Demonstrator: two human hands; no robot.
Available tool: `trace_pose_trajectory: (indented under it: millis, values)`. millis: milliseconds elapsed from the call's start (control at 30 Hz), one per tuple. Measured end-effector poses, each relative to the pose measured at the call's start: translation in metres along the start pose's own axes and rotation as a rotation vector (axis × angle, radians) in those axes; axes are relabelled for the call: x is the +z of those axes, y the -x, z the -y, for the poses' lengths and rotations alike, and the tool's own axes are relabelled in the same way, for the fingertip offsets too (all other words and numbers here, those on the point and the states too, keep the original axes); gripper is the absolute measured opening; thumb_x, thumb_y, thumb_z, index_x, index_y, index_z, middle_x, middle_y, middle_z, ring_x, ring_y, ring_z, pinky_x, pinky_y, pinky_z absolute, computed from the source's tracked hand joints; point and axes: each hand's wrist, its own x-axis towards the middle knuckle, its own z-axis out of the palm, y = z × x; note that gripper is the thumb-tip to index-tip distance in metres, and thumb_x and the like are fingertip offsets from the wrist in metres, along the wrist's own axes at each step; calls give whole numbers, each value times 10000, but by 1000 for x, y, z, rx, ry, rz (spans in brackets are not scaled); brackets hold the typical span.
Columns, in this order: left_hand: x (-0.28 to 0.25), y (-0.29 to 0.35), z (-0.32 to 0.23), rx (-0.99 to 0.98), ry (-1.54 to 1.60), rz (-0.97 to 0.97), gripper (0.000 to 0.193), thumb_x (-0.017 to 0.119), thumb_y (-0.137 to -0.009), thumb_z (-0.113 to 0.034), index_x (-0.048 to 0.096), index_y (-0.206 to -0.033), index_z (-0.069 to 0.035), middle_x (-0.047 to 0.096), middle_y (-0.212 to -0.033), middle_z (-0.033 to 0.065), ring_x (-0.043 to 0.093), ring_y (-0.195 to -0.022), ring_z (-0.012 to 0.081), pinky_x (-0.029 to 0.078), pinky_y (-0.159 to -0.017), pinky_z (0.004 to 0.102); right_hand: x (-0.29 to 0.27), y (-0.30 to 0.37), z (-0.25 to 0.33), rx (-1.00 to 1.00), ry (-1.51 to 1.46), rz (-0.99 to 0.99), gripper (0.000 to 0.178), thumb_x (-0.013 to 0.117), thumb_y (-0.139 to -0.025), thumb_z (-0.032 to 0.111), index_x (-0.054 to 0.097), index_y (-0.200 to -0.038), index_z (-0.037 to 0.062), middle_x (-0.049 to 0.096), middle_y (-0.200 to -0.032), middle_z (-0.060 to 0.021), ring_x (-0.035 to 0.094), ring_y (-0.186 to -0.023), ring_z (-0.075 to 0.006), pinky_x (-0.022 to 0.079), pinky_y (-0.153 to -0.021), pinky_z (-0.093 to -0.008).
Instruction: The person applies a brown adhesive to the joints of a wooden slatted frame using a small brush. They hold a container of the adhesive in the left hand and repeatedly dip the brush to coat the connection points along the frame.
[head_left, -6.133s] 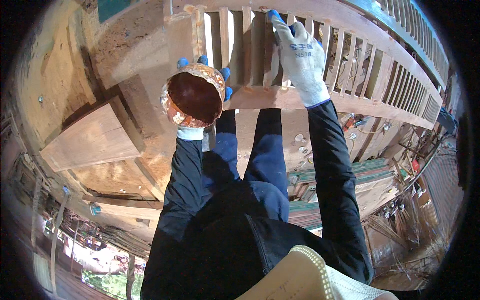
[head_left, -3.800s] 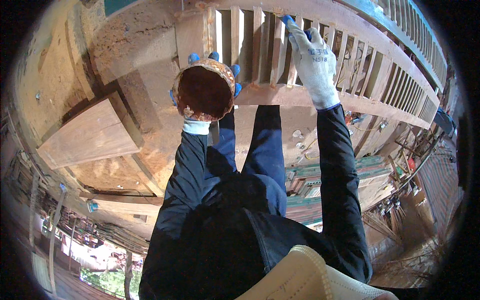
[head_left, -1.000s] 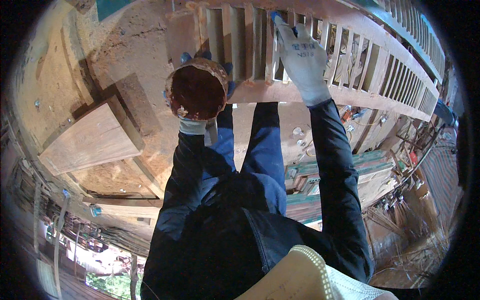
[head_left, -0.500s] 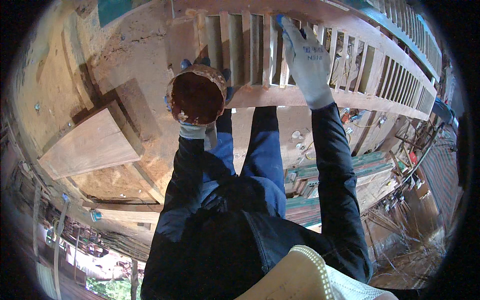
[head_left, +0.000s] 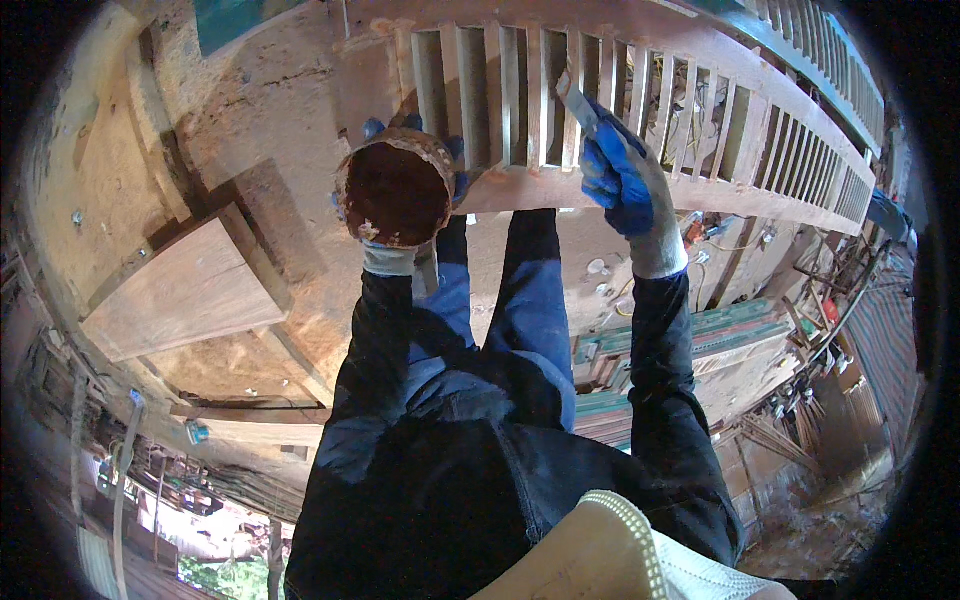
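My left hand (head_left: 388,260), in a white and blue glove, is closed around a round, crusted pot (head_left: 432,150). Reddish-brown residue coats its inside, and gloved fingertips show round its far side. A flat pale strip (head_left: 427,270) sticks out beside that wrist; what it is I cannot make out. In my gloved right hand (head_left: 625,185) a putty knife (head_left: 577,105) is gripped, blade pointing up and left. The blade lies over the slats of a long wooden louvred panel (head_left: 560,190), which stretches in front of me to the right.
A teal louvred panel (head_left: 825,85) lies beyond the wooden one. To the left is a loose board (head_left: 190,290) on the dusty ground. Stacked green and brown strips (head_left: 690,345) lie right of my legs, near cables and debris. A striped sheet (head_left: 885,340) hangs at far right.
My right hand has drawn back toward me from the panel's far side and turned, so its blue palm side and the putty knife now show. The left hand and pot stay nearly still.
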Motion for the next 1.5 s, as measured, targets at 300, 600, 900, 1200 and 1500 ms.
trace_pose_trajectory:
  millis: [300, 600, 900, 1200, 1500]
  values:
    - [-26, -10, 1, -108, 251, 357, 553, 450, -1018, -437, 330, -1502, -199, 387, -1517, 109, 386, -1387, 328, 301, -1166, 557, 30, 31, -13, 9, 39, -63, 431, 573, -1003, 328, 520, -1318, 39, 471, -727, 44, 382, -537, -23, 291, -442, -183]
    - [-1, 2, -6, -117, 169, 530, 742, 427, -955, -589, 312, -1532, -135, 378, -1543, 96, 384, -1399, 336, 300, -1172, 512, 74, 101, -22, -330, 843, -269, 313, 577, -984, 202, 624, -1222, 4, 689, -1003, -85, 623, -823, -153, 488, -732, -289]
    - [76, 76, -25, 53, -395, 576, 873, 721, -833, -470, 313, -1516, -112, 355, -1541, 170, 400, -1392, 343, 335, -1161, 489, 156, 154, 0, -889, 1841, -215, 203, 716, -844, 246, 685, -1029, 167, 585, -888, -54, 640, -729, -267, 500, -627, -406]
    - [109, 110, -32, 59, -346, 648, 875, 769, -805, -392, 325, -1511, -131, 336, -1550, 182, 393, -1395, 362, 342, -1151, 508, 163, 178, -14, -952, 1912, -71, 345, 614, -787, 170, 637, -1122, 92, 541, -1022, -71, 597, -868, -225, 494, -685, -366]
    - [95, 117, -30, -23, -372, 674, 813, 699, -864, -375, 293, -1523, -127, 316, -1559, 174, 365, -1408, 363, 341, -1149, 520, 156, 180, -25, -694, 1690, -41, 195, 662, -836, 214, 711, -1000, 123, 647, -976, -99, 681, -829, -294, 550, -688, -405]
